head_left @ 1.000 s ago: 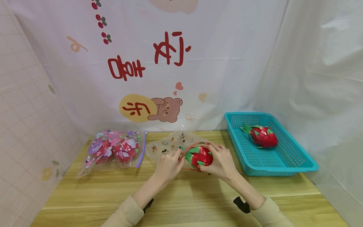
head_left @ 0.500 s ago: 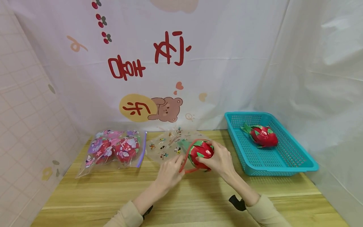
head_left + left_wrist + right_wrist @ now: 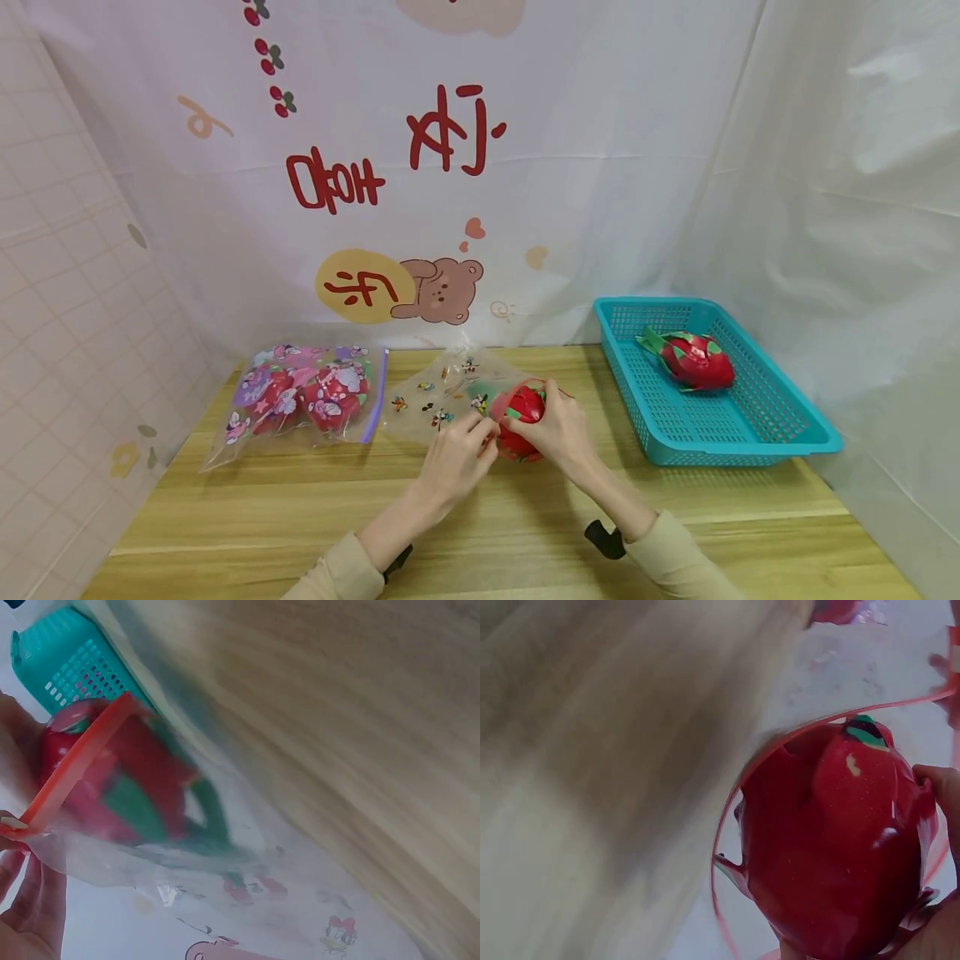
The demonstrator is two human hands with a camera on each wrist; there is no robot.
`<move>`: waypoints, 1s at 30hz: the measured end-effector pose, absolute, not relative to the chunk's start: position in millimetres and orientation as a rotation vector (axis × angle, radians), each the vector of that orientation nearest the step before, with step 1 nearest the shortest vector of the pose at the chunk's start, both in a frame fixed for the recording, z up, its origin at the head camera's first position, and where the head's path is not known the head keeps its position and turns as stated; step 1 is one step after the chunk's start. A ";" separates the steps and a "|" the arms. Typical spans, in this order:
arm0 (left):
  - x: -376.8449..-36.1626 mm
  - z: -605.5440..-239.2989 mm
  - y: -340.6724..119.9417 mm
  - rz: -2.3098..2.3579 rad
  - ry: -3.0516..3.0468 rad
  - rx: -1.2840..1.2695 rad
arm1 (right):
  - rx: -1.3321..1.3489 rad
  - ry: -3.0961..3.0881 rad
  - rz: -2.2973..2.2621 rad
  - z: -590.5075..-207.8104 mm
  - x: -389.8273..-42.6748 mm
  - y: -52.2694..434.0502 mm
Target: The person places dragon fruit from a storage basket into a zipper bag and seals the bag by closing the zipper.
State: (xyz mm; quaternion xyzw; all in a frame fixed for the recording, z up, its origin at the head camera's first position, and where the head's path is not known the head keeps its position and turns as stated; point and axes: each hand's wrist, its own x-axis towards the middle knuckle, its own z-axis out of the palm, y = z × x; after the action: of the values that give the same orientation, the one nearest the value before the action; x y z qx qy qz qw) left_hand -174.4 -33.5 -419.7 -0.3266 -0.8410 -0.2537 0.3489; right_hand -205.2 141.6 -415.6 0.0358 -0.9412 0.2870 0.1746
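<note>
In the head view my left hand [image 3: 456,458] pinches the red-edged mouth of a clear zip bag [image 3: 427,400] printed with small cartoon figures. My right hand [image 3: 562,435] grips a red dragon fruit [image 3: 527,407] with green scales. Seen from the left wrist, the leafy end of the dragon fruit [image 3: 142,799] lies inside the bag, past its red rim [image 3: 79,761], while the rounded end sticks out. The right wrist view has the red rim [image 3: 714,862] looping round the dragon fruit [image 3: 832,847], with fingers [image 3: 941,787] on its side.
A teal plastic basket [image 3: 738,450] on the right holds another dragon fruit [image 3: 697,360]. At the left lies a printed bag [image 3: 300,392] with a purple seal and red items inside. White printed cloth [image 3: 570,208] hangs behind the wooden table [image 3: 480,533].
The dragon fruit has gone deeper into the bag, leafy end first, as my right hand moved left and down. My left hand still holds the red rim, now slightly further right.
</note>
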 end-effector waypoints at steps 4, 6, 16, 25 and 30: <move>-174.5 -423.5 -32.4 -0.653 -2.205 -0.849 | 0.150 -2.679 0.761 -430.3 -207.9 140.0; -175.0 -425.9 -32.5 -0.657 -2.222 -0.830 | 0.182 -2.669 0.750 -434.3 -208.2 140.0; -176.5 -430.7 -39.0 -0.709 -2.281 -0.766 | 0.642 -2.867 0.948 -425.3 -212.5 165.7; -175.3 -430.8 -42.2 -0.684 -2.295 -0.775 | 0.587 -2.755 0.978 -432.7 -214.9 162.1; -176.7 -430.7 -42.4 -0.688 -2.292 -0.771 | 0.585 -2.733 0.816 -439.6 -216.5 159.6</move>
State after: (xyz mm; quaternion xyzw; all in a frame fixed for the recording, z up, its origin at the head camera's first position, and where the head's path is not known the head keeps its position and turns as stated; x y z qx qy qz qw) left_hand -176.7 -42.4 -430.7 -0.2917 -0.8671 -0.2604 0.3087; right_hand -216.5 159.6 -439.6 0.1997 -0.9324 0.2783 0.1150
